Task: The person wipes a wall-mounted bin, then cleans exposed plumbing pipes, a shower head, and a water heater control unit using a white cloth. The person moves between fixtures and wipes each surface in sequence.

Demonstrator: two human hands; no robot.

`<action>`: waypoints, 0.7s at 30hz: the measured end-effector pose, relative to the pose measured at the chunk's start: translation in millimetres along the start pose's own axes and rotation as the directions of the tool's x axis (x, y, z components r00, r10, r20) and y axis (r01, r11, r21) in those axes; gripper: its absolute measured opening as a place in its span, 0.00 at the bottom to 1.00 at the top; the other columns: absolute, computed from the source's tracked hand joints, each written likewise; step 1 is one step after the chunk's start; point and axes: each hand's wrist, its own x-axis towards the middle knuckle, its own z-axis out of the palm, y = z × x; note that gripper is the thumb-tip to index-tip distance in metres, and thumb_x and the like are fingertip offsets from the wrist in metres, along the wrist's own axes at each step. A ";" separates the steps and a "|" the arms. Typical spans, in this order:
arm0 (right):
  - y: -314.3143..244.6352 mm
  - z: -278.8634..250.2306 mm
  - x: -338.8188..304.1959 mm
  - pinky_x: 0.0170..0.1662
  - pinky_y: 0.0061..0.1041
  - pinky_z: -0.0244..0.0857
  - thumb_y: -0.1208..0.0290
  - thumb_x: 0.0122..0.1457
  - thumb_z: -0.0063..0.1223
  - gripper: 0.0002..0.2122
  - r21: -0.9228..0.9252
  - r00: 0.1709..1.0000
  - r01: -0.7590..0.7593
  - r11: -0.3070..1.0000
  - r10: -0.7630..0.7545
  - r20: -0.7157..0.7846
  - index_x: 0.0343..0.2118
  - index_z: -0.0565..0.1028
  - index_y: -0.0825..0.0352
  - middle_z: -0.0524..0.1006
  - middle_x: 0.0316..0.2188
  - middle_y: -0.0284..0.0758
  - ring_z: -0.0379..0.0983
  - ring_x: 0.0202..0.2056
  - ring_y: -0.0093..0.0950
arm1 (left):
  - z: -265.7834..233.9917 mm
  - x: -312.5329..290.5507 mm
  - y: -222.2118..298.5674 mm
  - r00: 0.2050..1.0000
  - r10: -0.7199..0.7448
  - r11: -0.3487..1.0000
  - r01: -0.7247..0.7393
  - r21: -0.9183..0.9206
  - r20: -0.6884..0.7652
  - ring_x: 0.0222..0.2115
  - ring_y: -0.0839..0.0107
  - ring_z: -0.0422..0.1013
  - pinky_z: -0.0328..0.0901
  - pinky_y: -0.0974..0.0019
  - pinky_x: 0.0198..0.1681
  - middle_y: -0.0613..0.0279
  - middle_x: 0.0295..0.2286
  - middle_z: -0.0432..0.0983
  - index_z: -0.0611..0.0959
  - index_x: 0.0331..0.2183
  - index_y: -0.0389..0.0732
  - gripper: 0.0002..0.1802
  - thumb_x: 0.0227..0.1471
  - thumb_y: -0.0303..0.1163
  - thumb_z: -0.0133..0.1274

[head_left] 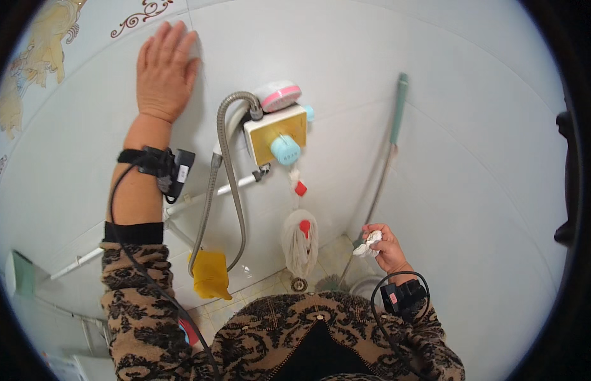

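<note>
My left hand (163, 75) lies flat against the white tiled wall (257, 38), fingers stretched upward, at the upper left. Low on the right, my right hand (389, 251) is closed around a crumpled white tissue or cloth (369, 244); its exact kind is unclear. Between my hands, a yellow-fronted wall unit with a pale blue knob (285, 150) is mounted on the wall. A pink and white shower head (280, 96) rests on top of it. The grey metal hose (225, 146) loops down at its left.
A green-handled brush (399, 108) leans in the corner, left of the right wall. Below the knob hangs a whitish bundled hose (300, 244) with red tags. A yellow plastic container (210, 274) stands low on the left, beneath white pipes (228, 188). A floor drain (298, 284) lies below.
</note>
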 end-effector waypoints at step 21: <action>-166.8 152.3 66.1 0.52 0.24 0.66 0.92 0.54 0.46 0.23 -0.478 0.776 0.631 0.612 -0.498 0.387 0.53 0.70 0.66 0.73 0.52 0.37 0.69 0.51 0.24 | -38.9 47.8 28.2 0.995 -0.051 0.998 0.047 0.043 0.080 0.63 0.70 0.55 0.47 0.59 0.67 0.72 0.61 0.62 0.72 0.57 0.56 0.28 0.54 0.40 0.56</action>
